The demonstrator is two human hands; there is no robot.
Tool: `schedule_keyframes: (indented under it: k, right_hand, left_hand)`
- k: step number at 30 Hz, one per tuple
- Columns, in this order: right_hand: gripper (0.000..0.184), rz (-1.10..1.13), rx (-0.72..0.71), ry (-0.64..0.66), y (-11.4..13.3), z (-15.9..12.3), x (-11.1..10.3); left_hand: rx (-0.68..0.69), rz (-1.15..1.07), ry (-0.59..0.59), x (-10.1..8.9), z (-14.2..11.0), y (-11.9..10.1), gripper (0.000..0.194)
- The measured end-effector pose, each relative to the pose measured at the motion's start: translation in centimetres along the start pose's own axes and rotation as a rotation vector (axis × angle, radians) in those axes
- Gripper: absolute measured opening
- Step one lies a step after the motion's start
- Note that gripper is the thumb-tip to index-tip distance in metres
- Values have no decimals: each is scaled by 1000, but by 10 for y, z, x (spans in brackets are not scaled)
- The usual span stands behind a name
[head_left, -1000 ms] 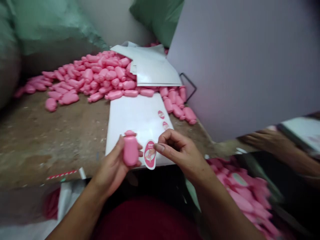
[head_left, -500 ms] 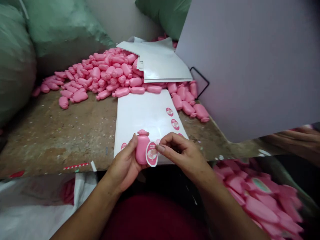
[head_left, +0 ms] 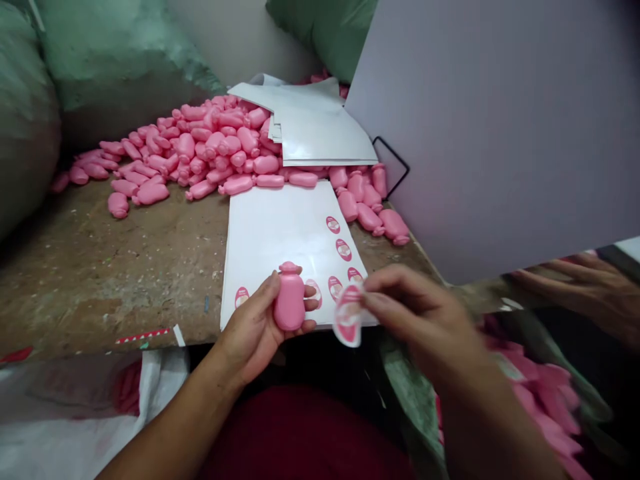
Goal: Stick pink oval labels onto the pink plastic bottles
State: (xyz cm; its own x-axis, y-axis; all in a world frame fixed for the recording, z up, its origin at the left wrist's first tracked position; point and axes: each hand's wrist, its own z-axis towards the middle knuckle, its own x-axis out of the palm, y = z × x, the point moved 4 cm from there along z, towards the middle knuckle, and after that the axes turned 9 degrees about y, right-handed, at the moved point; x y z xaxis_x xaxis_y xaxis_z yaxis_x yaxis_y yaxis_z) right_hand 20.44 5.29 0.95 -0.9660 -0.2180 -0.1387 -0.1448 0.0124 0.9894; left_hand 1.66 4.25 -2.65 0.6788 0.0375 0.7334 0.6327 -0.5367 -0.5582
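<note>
A small pink bottle (head_left: 290, 300) stands upright in my left hand (head_left: 253, 320), with the thumb on its left side and the fingers behind it. My right hand (head_left: 417, 313), blurred by motion, pinches an oval pink and white sticker (head_left: 349, 317) by its edge, apart from the bottle and to its right. Under both hands lies a white sticker sheet (head_left: 280, 230) on the table, with several oval stickers left along its right side and near edge.
Pink bottles (head_left: 215, 143) are heaped at the back, partly under white sheets (head_left: 325, 127). A large pale panel (head_left: 480, 133) stands at right; beyond it shows another person's hand (head_left: 585, 287). Green sacks (head_left: 120, 60) rest behind the wooden table (head_left: 165, 267). More pink pieces (head_left: 540, 393) lie lower right.
My right hand has moved right, carrying the sticker away from the bottle. My left hand keeps the bottle in nearly the same place. The view has shifted slightly.
</note>
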Motion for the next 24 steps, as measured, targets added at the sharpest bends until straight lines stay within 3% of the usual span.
schedule_keyframes:
  k: [3,6,9,16,20,22,24]
  right_hand:
    - [20,42,1,170,-5,16,37]
    - [18,69,28,263,-7,24,56]
    - [19,93,57,305,-11,27,60]
    - [23,252,110,271,-14,19,56]
    - [33,236,74,172,-2,10,30]
    - [37,204,-49,-16,10,-3,0]
    - [42,197,-208,-339,23,-24,-42]
  left_hand:
    - [26,-16,-29,-2,-5,-1,27]
    - [35,-43,-61,-5,-8,-2,29]
    - [22,-90,-100,-7,-7,-3,26]
    - [8,-62,-227,0,-9,1,23]
    - [8,26,-247,-4,-6,-2,43]
    - [-34,56,-213,-10,1,-1,64]
    - [-114,52,-185,-16,10,2,83]
